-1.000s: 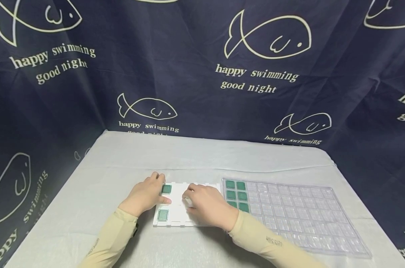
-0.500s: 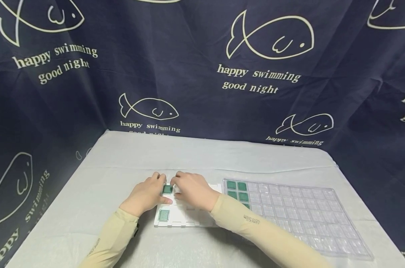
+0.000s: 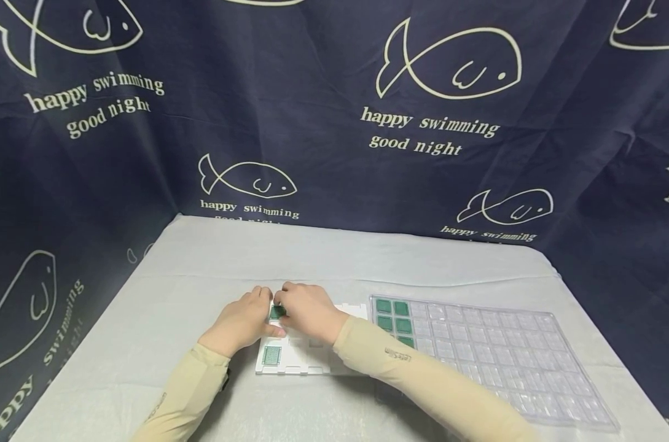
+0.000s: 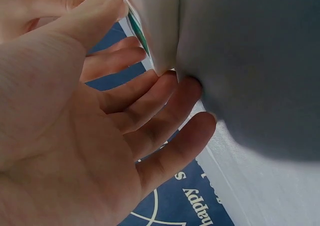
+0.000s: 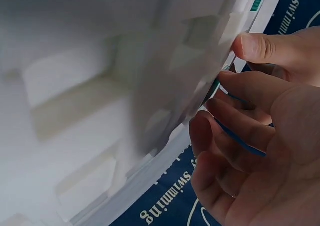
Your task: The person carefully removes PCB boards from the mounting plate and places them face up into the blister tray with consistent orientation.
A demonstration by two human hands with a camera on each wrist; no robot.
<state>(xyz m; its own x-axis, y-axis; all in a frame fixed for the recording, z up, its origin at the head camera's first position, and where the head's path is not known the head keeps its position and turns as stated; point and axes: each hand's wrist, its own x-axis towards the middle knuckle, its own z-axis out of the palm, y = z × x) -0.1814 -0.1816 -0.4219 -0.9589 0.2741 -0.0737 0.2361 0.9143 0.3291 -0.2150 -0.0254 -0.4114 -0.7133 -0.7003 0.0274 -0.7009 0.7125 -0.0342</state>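
Observation:
In the head view a white tray (image 3: 295, 367) lies on the table, with green square chips at its left end. My left hand (image 3: 241, 320) grips the tray's left edge, thumb on top and fingers at the far side. My right hand (image 3: 309, 310) reaches across the tray. Its curled fingertips pinch at the far-left green chip (image 3: 276, 312), which they partly cover. A second green chip (image 3: 271, 355) with a grid of dots sits at the near left. The right wrist view has the right fingers (image 5: 227, 131) at the tray's edge, beside a sliver of green.
Right of the white tray stands a clear plastic compartment tray (image 3: 494, 356). Green chips (image 3: 401, 308) fill some of its left compartments; my right sleeve (image 3: 417, 374) covers part of it. A pale cloth covers the table (image 3: 290, 252), backed by a dark fish-print curtain (image 3: 334, 123).
My right hand has moved left across the white tray, from its middle to the far-left chip. The left hand keeps its place. The head view has shifted slightly.

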